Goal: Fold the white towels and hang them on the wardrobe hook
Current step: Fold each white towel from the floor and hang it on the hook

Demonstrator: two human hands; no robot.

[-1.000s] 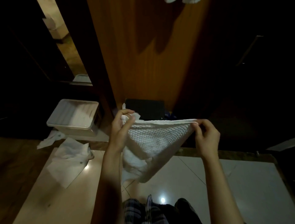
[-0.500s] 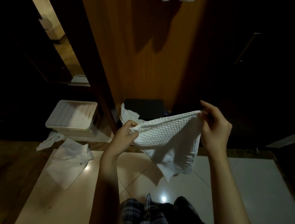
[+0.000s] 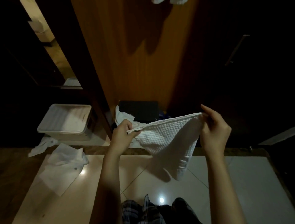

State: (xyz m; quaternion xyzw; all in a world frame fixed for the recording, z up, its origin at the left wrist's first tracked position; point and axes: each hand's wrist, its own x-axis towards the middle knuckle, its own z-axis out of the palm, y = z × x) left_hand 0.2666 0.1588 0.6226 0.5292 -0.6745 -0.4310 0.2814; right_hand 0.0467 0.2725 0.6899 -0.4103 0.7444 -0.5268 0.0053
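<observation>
A white textured towel (image 3: pixel 169 140) hangs in the air between my hands, its top edge stretched and slanting up to the right, its lower part drooping to a point. My left hand (image 3: pixel 123 132) pinches the left end of that edge. My right hand (image 3: pixel 213 127) pinches the right end, held higher. Behind them stands the wooden wardrobe door (image 3: pixel 135 56). At the very top edge, bits of white towels (image 3: pixel 167 1) hang on the door; the hook itself is hidden. More white towels (image 3: pixel 123 116) lie piled at the foot of the wardrobe.
A clear plastic box with a lid (image 3: pixel 66 120) stands on the floor at the left. Before it lie a white cloth (image 3: pixel 63 164) and a crumpled white piece (image 3: pixel 42 144). A dark box (image 3: pixel 138 110) sits at the door's foot. Glossy tiles (image 3: pixel 231 183) cover the floor.
The towel's top edge went from level to slanted: my right hand rose and moved right, my left hand dropped a little. The hanging part swung to the right.
</observation>
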